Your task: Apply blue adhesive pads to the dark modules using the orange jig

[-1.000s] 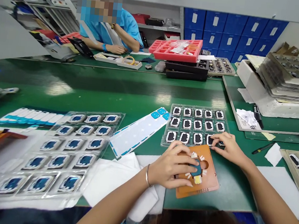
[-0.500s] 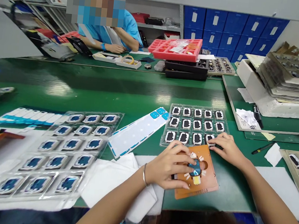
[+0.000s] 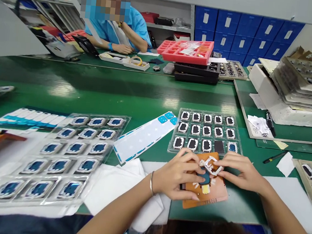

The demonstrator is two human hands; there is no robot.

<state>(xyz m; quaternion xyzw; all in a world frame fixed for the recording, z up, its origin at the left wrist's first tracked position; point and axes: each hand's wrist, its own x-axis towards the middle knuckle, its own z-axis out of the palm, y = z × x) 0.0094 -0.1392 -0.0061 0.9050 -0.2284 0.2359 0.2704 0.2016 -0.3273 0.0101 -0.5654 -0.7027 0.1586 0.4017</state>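
Observation:
My right hand (image 3: 237, 171) pinches a white rounded-square frame (image 3: 212, 167) between thumb and fingers, tilted above an orange fixture block (image 3: 214, 196). My left hand (image 3: 176, 173) lies over the left part of that block, its fingers stretched out and apart. Its fingertips touch a dark blue rounded piece (image 3: 204, 177) seated in the block. White tabs and a yellow patch (image 3: 205, 188) surround this piece. Just beyond the block, a clear tray (image 3: 172, 145) carries rows of white frames with black centres. One front-row pocket (image 3: 219, 147) shows only a dark square.
To the left, another clear tray (image 3: 91, 177) bears frames with blue film. A white sheet with blue stickers (image 3: 143, 138) lies between the trays, above folded white cloths (image 3: 118, 187). A black pen (image 3: 275, 157) is at right. Across the bench sits a person in blue (image 3: 140, 23).
My right hand has lifted a white frame out of the tray's front row and brought it over the orange block. My left hand stays on the block. The view has shifted slightly.

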